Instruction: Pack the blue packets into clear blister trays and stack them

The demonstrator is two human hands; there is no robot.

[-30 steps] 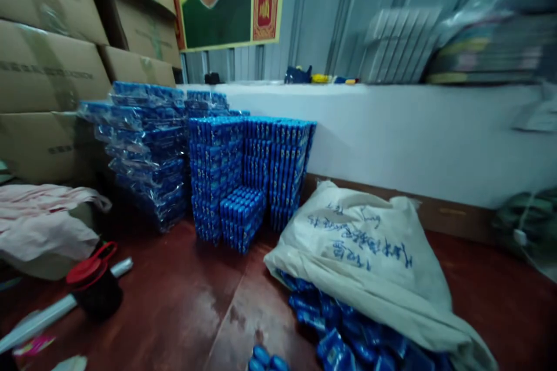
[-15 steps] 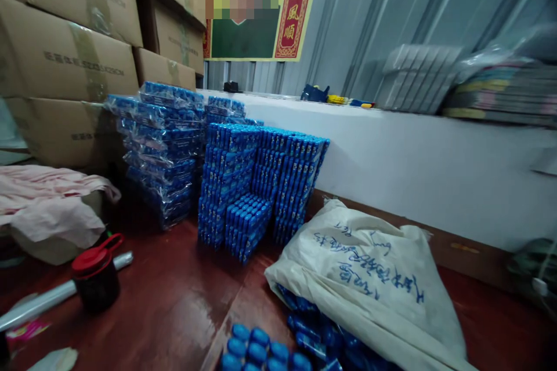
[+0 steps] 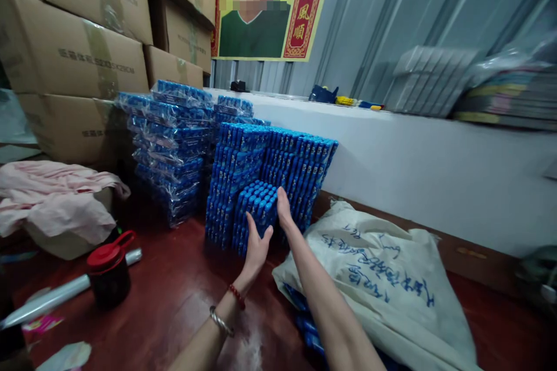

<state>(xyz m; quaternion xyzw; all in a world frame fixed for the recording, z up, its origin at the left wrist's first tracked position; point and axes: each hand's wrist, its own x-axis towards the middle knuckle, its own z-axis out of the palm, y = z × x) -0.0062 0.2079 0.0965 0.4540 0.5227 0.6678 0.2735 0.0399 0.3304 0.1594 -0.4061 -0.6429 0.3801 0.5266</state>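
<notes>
A block of small, rounded blue packs (image 3: 261,194) sits on top of a short stack, pressed between my two hands. My left hand (image 3: 256,243) bears on the block's front left, thumb and a finger raised. Flat against its right side lies my right hand (image 3: 284,208), its fingers partly hidden. Taller stacks of the same packs (image 3: 232,168) rise directly behind and to the left. Further left stand blue packs wrapped in clear film (image 3: 169,145). A white cloth sack (image 3: 374,266) with blue handwriting lies right of my right forearm, loose blue packs (image 3: 308,330) spilling from it.
Cardboard boxes (image 3: 104,64) are piled at the back left. On the red floor (image 3: 161,307) are a dark jar with a red lid (image 3: 108,272), a silvery tube (image 3: 52,298) and a bin draped with pink cloth (image 3: 52,197). A white ledge (image 3: 413,168) runs along the back.
Both hands have come into view and reached forward to the short stack. The block of blue packs from the near floor now tops that stack. The view has shifted slightly left.
</notes>
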